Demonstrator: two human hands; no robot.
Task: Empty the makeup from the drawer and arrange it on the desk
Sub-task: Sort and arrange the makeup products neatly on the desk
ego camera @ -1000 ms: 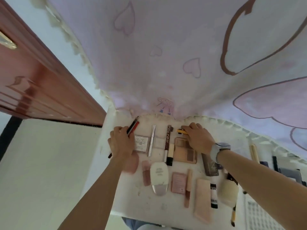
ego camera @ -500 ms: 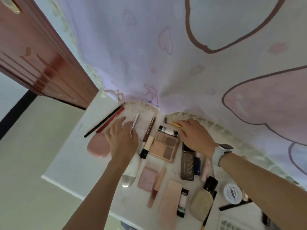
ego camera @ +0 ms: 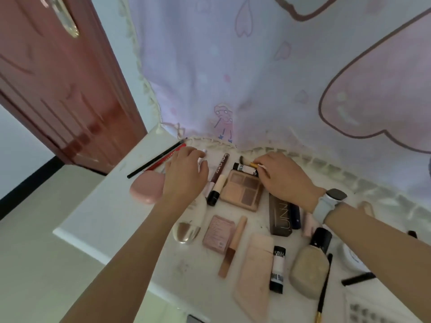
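Note:
Makeup lies in rows on the white desk (ego camera: pixel 100 206). My left hand (ego camera: pixel 185 176) hovers over the back left row, its fingers and thumb pinching a slim silver wand (ego camera: pixel 204 153) whose tip shows past them. A black and a red pencil (ego camera: pixel 161 156) lie just left of it, beside a pink compact (ego camera: pixel 147 187). My right hand (ego camera: pixel 282 178) pinches the yellow handle of a small brush (ego camera: pixel 247 162) at the back, above a black-and-white tube (ego camera: pixel 245 169) and an eyeshadow palette (ego camera: pixel 242 191).
Nearer me lie a white bottle (ego camera: pixel 189 226), a pink pan (ego camera: pixel 219 234), a brown box (ego camera: pixel 279 216), a pink pouch (ego camera: pixel 254 276) and a foundation bottle (ego camera: pixel 310 269). A fringed cartoon curtain (ego camera: pixel 256 78) hangs behind the desk. A red door (ego camera: pixel 58 89) stands left.
My left hand has laid the black and red pencils at the back left and shifted right onto the silver wand. My right hand has stayed on the small brush. My head has turned left.

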